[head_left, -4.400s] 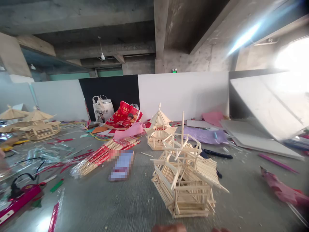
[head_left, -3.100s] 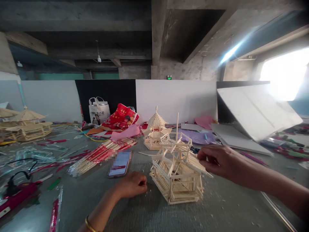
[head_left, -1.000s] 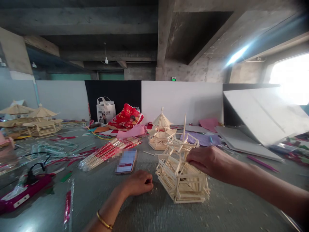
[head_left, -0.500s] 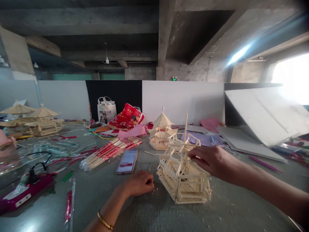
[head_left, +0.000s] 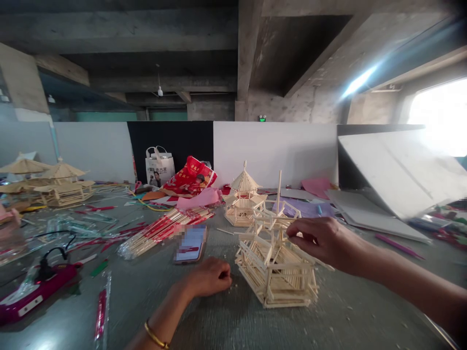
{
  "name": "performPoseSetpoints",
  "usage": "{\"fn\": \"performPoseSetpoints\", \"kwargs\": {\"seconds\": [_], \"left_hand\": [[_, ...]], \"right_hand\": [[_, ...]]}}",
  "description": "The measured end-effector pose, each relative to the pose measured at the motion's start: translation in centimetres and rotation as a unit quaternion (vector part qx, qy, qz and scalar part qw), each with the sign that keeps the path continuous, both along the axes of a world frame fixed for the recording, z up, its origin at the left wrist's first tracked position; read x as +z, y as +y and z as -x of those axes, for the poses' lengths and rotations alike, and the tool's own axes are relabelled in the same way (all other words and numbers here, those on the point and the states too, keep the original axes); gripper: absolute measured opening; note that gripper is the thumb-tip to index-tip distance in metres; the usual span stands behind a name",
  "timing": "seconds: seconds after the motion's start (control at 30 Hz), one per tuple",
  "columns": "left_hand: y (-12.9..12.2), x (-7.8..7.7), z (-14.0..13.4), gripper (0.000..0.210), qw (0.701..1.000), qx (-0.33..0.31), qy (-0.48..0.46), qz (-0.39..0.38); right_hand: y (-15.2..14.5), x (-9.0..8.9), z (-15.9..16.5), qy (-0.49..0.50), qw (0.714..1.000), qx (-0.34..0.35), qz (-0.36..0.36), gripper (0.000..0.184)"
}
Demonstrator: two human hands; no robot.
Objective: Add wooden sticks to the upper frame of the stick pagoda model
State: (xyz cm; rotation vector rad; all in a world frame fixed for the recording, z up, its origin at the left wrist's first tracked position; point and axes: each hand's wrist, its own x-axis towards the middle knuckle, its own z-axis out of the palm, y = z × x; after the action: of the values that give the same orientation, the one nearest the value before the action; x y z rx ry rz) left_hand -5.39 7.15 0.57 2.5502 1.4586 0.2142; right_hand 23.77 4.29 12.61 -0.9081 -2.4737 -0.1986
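A half-built pavilion model of thin wooden sticks (head_left: 279, 279) stands on the grey table, its slatted floor and railings showing. My right hand (head_left: 324, 238) is at the model's upper right side, fingers bent and pressed together; whatever they pinch is hidden. Below that hand a thin stick (head_left: 326, 266) sticks out to the right. One tall stick (head_left: 279, 192) rises upright from the back of the frame. Curled into a loose fist, my left hand (head_left: 209, 278) rests on the table just left of the model, with no object visible in it.
Behind stands a roofed stick pavilion (head_left: 245, 194). A phone (head_left: 190, 244) and bagged wooden sticks (head_left: 164, 231) lie left of centre. A magenta power strip (head_left: 38, 294) is at far left, with more pavilion models (head_left: 63, 182) behind. White boards (head_left: 375, 214) lean and lie at right.
My right hand has shifted slightly at the model's upper right, and a stick end now shows below it. The view has turned a little; my left hand stays in place.
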Motion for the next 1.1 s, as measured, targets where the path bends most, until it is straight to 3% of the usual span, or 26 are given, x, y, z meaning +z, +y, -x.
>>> {"fn": "performPoseSetpoints", "kwargs": {"seconds": [0.2,0.53,1.1], "left_hand": [[0.1,-0.2,0.0,0.017,1.000,-0.004,-0.005,-0.001],[0.1,-0.1,0.1,0.018,1.000,-0.010,-0.006,-0.006],[0.0,0.0,-0.1,0.019,1.000,-0.008,-0.001,-0.018]], "right_hand": [[0.3,-0.1,0.3,-0.001,1.000,-0.002,0.027,0.013],[1.1,-1.2,1.3,-0.083,0.996,-0.002,0.030,0.015],[0.4,-2.1,1.0,-0.097,0.995,-0.004,0.038,0.020]]}}
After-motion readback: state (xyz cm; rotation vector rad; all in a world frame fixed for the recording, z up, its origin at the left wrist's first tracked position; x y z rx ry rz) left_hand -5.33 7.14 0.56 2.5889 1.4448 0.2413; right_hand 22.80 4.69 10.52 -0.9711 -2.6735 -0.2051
